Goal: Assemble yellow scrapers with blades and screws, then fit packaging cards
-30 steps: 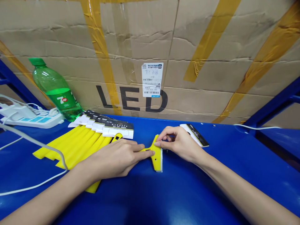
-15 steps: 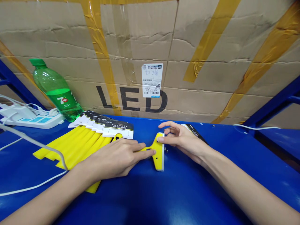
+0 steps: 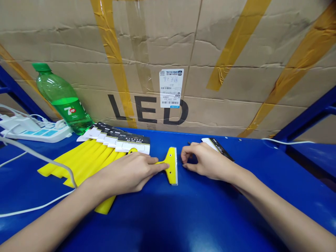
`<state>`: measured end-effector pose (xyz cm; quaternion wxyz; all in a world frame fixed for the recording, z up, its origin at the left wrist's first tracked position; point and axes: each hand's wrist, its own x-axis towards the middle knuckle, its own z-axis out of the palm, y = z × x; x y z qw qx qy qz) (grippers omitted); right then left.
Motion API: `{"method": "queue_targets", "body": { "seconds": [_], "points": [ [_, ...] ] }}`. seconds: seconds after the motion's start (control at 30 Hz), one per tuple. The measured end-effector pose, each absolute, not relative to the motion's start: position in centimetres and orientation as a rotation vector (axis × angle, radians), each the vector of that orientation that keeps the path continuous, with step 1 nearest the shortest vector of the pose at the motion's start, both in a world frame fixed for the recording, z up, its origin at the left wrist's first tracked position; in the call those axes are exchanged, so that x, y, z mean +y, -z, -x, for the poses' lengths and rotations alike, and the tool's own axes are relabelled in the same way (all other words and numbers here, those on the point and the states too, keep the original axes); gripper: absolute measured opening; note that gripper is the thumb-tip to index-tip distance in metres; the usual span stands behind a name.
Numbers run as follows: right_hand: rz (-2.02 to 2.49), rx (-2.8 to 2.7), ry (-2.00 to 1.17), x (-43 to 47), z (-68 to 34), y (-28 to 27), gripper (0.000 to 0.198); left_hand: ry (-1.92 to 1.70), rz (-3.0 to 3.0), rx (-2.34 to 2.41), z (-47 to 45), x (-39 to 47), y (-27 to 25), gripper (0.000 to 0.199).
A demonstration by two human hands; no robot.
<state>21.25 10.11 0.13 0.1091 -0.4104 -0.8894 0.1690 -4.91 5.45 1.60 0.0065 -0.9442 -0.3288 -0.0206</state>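
My left hand (image 3: 133, 171) is closed around the handle of a yellow scraper (image 3: 172, 166), its index finger stretched along the neck. The scraper's head lies flat on the blue table, with a pale blade edge facing right and two small holes showing. Just right of that edge, my right hand (image 3: 202, 159) is apart from the scraper, fingers curled and fingertips pinched low over the table. Whatever the pinch holds, if anything, is hidden. A small dark tip (image 3: 189, 142) pokes out behind its knuckles.
Several yellow scrapers (image 3: 86, 157) with black-and-white cards lie fanned at left. Behind them leans a green soda bottle (image 3: 69, 105), beside a white power strip (image 3: 52, 134) with cables. A printed card (image 3: 214, 145) lies behind my right hand. A large cardboard box (image 3: 147, 52) walls off the back.
My right hand has left the scraper's head, moved slightly down and right, and curled its fingers. The scraper has shifted a little left and now lies flatter, still in my left hand.
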Motion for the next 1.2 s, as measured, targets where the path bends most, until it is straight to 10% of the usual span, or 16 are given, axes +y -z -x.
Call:
{"method": "queue_targets", "body": {
  "seconds": [0.87,1.2],
  "points": [
    [1.005,-2.426,-0.900,9.9,-21.6,0.5,0.014,0.170,2.990,-1.057,4.8,5.4,-1.5,0.038],
    [0.700,-2.476,-0.433,7.9,-19.6,0.0,0.014,0.416,3.084,-1.122,4.9,5.5,-1.4,0.033]
  ]
}}
